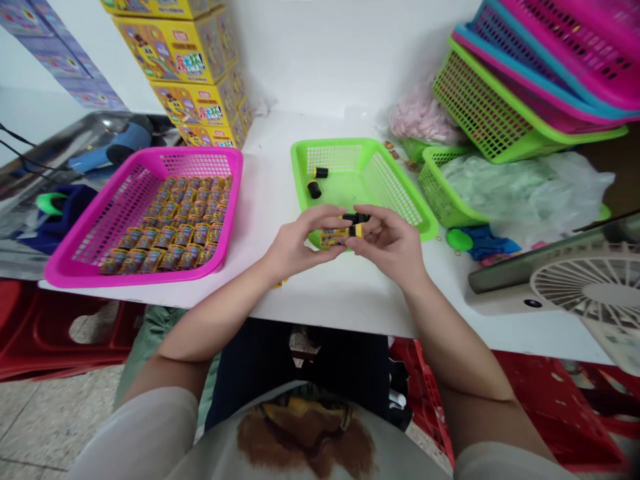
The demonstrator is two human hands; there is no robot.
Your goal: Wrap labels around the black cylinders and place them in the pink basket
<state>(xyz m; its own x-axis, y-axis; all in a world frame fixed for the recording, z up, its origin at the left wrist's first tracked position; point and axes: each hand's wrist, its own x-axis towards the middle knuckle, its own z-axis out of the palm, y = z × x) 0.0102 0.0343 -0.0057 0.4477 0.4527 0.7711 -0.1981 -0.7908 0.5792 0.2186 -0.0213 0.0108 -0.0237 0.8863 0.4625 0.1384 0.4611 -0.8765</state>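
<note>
The left hand (pixel 303 243) and right hand (pixel 393 241) are pinching a tube (pixel 333 237) over the green basket (pixel 345 143); 2 black pieces (pixel 314 189) are lying inside.

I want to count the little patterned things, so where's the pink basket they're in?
In the head view, the pink basket is on the left of the white table, nearer than the stacked yellow boxes and left of the middle green basket.

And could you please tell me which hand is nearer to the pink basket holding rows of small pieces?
Left. The left hand is to the right of the pink basket, apart from it; the right hand is farther off, beyond the left hand.
</note>
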